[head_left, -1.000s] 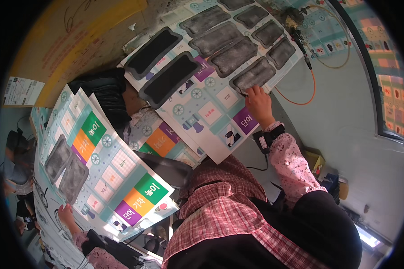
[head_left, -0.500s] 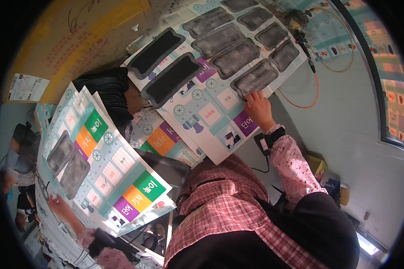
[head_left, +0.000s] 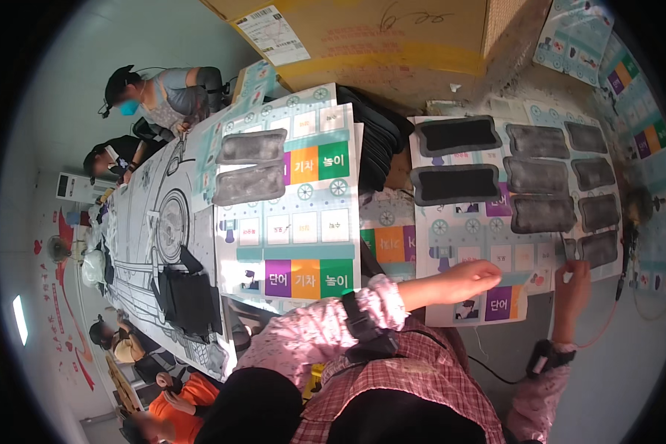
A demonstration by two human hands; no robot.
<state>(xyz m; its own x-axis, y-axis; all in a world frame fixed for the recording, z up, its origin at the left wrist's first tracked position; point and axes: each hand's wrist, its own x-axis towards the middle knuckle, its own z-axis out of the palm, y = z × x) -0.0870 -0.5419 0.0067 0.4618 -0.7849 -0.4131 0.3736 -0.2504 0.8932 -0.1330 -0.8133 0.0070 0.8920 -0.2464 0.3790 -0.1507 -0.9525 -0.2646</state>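
Observation:
My right hand (head_left: 572, 280) is raised at the front right of the table, fingers pinched around what looks like a dark grey fuzzy pad (head_left: 570, 247), seen almost edge-on. Just beyond it, another grey pad (head_left: 598, 250) lies on the printed sheet (head_left: 451, 231). My left hand (head_left: 472, 283) hovers over the near edge of that sheet with curled fingers and nothing showing in them. Several more grey pads (head_left: 542, 214) lie there in columns, beside two black-centred pads (head_left: 457, 185) with grey rims.
To the left, two grey pads (head_left: 250, 184) rest on a stack of colourful printed sheets (head_left: 296, 229). Black pads are piled (head_left: 377, 137) between the stacks, before a cardboard box (head_left: 392, 44). An orange cable runs at right. Other people work around a long table (head_left: 144, 229) at left.
The view has turned left. My left hand has come from the left stack to the right sheet. The grey pad my right hand touched has left its place on the sheet.

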